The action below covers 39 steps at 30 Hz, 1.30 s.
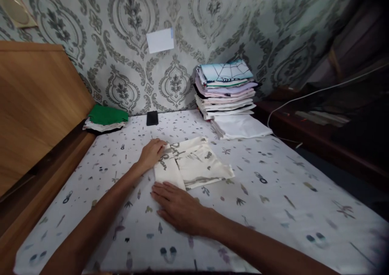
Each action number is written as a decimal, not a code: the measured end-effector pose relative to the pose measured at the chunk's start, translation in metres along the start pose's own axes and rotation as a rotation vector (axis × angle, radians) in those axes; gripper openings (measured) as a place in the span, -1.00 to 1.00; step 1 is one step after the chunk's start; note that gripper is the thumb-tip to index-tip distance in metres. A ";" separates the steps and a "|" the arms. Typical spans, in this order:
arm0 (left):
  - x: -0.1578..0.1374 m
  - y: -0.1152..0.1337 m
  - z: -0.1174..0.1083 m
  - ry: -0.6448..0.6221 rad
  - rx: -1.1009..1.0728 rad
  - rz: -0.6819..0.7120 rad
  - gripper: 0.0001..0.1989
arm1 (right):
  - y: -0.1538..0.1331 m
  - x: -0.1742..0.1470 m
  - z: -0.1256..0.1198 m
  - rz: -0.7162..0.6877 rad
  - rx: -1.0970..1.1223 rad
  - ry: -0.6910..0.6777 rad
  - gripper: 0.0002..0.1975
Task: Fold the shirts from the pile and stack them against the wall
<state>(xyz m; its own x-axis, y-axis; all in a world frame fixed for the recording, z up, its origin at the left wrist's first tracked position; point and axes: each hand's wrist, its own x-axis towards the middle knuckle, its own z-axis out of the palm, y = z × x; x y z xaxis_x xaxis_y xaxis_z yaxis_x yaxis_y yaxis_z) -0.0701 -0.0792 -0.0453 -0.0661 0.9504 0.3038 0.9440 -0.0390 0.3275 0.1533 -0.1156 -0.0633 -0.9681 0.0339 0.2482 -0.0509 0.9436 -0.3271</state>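
A cream garment, likely a shirt, with dark printed lettering (197,161) lies folded on the patterned sheet. Its left end is turned over into a flap (168,171). At the far left corner of this flap rests my left hand (152,152), its slightly bent fingers laid over the cloth edge. My right hand (180,208) lies flat at the near corner, fingers stretched out and a little apart, fingertips touching the fold. The undersides of both hands are hidden.
A tall stack of folded clothes (226,90) stands by the wall, with a folded white cloth (243,127) before it. Left are a small pile topped with green cloth (107,114) and a black phone-like object (152,118). A wooden board (39,100) borders the left; a white cable (304,96) hangs right.
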 end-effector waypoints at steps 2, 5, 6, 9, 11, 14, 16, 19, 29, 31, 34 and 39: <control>0.002 0.002 0.006 -0.035 0.019 0.048 -0.68 | -0.001 0.000 0.001 -0.005 -0.002 0.008 -0.52; 0.010 -0.001 0.010 -0.079 0.022 0.035 -0.69 | 0.001 -0.001 0.001 -0.025 0.028 0.034 -0.55; 0.012 -0.003 0.009 -0.092 0.013 0.027 -0.69 | 0.003 -0.002 0.000 -0.036 0.048 0.065 -0.57; 0.011 -0.007 0.003 -0.115 -0.096 0.019 -0.67 | 0.014 -0.010 -0.013 -0.011 0.148 0.272 -0.63; 0.004 -0.009 -0.003 -0.065 -0.187 0.014 -0.66 | 0.024 -0.019 -0.026 0.100 0.239 0.438 -0.65; -0.017 -0.008 -0.009 0.076 -0.232 -0.053 -0.69 | 0.035 -0.033 -0.041 0.305 0.309 0.550 -0.74; -0.032 -0.006 -0.012 0.149 -0.267 -0.160 -0.71 | 0.037 -0.040 -0.043 0.338 0.282 0.534 -0.79; -0.054 -0.002 -0.015 0.205 -0.487 -0.390 -0.71 | 0.034 -0.045 -0.036 0.250 0.130 0.406 -0.82; -0.075 0.029 -0.041 0.085 -1.159 -0.831 -0.71 | 0.036 -0.043 -0.021 0.182 -0.219 0.241 -0.75; -0.075 0.034 -0.040 0.077 -1.155 -0.835 -0.73 | 0.036 -0.044 -0.020 0.174 -0.282 0.266 -0.73; -0.075 0.036 -0.039 0.048 -1.138 -0.831 -0.71 | 0.038 -0.045 -0.019 0.150 -0.346 0.294 -0.72; -0.072 0.039 -0.043 -0.038 -1.045 -0.902 -0.62 | 0.039 -0.048 -0.020 0.144 -0.291 0.308 -0.73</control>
<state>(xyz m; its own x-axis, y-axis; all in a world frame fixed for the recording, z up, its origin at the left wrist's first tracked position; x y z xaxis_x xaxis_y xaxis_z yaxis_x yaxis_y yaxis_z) -0.0420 -0.1627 -0.0161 -0.4944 0.7775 -0.3887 -0.1002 0.3932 0.9140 0.2026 -0.0736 -0.0697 -0.8398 0.2271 0.4931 0.1933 0.9739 -0.1193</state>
